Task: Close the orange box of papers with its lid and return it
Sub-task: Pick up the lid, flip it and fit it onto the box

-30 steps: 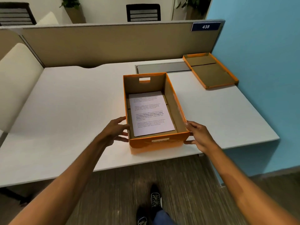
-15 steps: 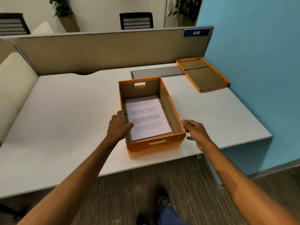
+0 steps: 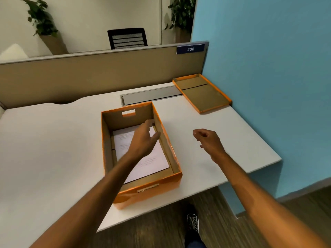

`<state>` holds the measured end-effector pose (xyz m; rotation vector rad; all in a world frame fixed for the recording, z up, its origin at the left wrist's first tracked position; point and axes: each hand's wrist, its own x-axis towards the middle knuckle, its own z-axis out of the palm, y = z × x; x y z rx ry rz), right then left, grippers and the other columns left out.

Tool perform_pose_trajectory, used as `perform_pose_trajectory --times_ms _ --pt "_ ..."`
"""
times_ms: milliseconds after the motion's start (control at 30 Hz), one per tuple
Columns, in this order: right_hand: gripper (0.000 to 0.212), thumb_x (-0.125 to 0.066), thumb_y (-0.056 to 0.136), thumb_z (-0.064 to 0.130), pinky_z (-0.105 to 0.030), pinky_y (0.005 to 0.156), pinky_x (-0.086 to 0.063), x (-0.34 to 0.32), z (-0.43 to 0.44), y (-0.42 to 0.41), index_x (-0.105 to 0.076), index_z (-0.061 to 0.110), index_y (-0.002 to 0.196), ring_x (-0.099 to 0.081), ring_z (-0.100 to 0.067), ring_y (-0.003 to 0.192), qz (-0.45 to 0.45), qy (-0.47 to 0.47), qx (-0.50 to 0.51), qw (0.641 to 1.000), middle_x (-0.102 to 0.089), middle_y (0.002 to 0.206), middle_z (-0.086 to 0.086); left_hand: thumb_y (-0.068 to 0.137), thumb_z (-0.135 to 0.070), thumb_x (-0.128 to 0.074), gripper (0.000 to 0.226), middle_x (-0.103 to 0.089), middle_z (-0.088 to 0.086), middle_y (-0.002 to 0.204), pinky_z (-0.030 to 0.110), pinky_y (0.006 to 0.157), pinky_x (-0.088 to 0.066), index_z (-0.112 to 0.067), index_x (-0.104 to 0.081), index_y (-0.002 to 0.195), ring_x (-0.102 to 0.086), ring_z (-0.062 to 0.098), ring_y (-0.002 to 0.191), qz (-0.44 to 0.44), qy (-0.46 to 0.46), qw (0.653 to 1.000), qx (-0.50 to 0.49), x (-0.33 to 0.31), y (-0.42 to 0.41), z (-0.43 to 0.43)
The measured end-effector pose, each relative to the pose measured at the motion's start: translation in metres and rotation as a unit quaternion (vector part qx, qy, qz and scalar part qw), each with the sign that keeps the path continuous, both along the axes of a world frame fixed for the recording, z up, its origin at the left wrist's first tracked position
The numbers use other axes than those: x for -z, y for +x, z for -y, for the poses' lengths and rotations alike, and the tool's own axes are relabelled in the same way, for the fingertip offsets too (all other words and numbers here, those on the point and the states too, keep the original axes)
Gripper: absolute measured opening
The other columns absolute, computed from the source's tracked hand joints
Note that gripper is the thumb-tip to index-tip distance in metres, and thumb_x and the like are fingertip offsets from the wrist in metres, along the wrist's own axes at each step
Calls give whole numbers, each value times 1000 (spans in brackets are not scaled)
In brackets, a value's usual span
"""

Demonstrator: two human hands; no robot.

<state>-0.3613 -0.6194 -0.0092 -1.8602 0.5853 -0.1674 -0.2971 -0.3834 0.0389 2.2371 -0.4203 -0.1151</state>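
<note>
Your left hand [image 3: 143, 138] spread wide, empty, above the papers [image 3: 143, 158] inside the orange box [image 3: 143, 192], your right hand [image 3: 209, 142] loosely curled, empty, right of the box, box open at the desk's [image 3: 53, 149] near edge, lid [image 3: 201, 92] upturned beyond it, well apart.

A white desk [image 3: 53, 140] filled the view. Behind it rose a tan partition [image 3: 89, 74] bearing a blue "438" plate [image 3: 190, 49] near its right end. Beyond the partition stood a black chair [image 3: 127, 38], flanked by two potted plants [image 3: 43, 24].
</note>
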Motion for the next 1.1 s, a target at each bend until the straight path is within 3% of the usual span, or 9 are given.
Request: perform_pose_trajectory --times_ms 133,233,433,600,767,867,933,1000,1100 --pt "33 -65 92 27 -45 102 -50 3 46 35 -69 12 122 -63 -20 112 -2 -23 -3 1000 -71 120 -4 93 -21 -63 51 -55 13 141 31 94 -47 -10 -48 140 -55 26 126 -9 -23 1000 9 2 35 53" --pt "33 -64 93 24 -39 103 -48 9 88 65 -68 11 123 -63 -18 111 -5 -44 -11 999 -70 122 -6 92 -19 -63 50 -57 13 139 26 87 -44 -10 -49 139 -58 24 120 -30 -40 999 2 8 62 99" --pt "31 -65 91 22 -35 98 -50 25 174 126 -70 11 120 -65 -22 107 -33 -73 -2 997 -72 116 -7 92 -19 -62 47 -61 13 132 31 84 -50 -11 -51 136 -63 26 111 -83 -40 996 -14 32 113 186" --pt "29 -63 90 20 -26 84 -45 45 243 175 -70 12 117 -61 -16 98 -61 -84 35 994 -71 116 -7 90 -19 -64 49 -61 13 132 35 87 -53 -13 -50 137 -64 25 108 -158 -41 986 -33 63 155 250" --pt "35 -64 91 16 -33 92 -47 70 300 216 -65 7 124 -61 -28 114 -74 -106 60 990 -65 126 -14 89 -20 -63 51 -59 12 132 36 88 -53 -14 -49 138 -63 24 102 -231 -46 970 -65 94 196 300" --pt "40 -64 90 15 -37 93 -47 84 324 239 -62 4 128 -59 -34 116 -92 -134 70 984 -61 129 -19 88 -21 -67 54 -58 14 128 47 97 -53 -11 -47 138 -62 31 109 -299 -78 947 -92 114 218 324" --pt "37 -64 88 15 -38 87 -49 94 335 252 -62 2 123 -61 -37 111 -109 -133 100 980 -65 123 -19 87 -17 -69 56 -60 16 122 50 97 -52 -7 -45 138 -62 31 100 -357 -120 918 -124 126 232 335" --pt "29 -64 83 11 -36 79 -52 102 341 262 -63 3 111 -65 -36 99 -115 -101 155 976 -69 109 -17 87 -11 -69 57 -60 22 119 50 95 -54 -3 -44 137 -60 31 93 -400 -163 887 -162 136 244 345" --pt "27 -67 80 2 -46 77 -60 112 345 274 -56 3 105 -68 -33 88 -97 7 245 965 -67 102 -17 86 -5 -67 50 -62 26 113 46 85 -57 1 -48 132 -63 34 92 -421 -196 863 -198 148 259 356"
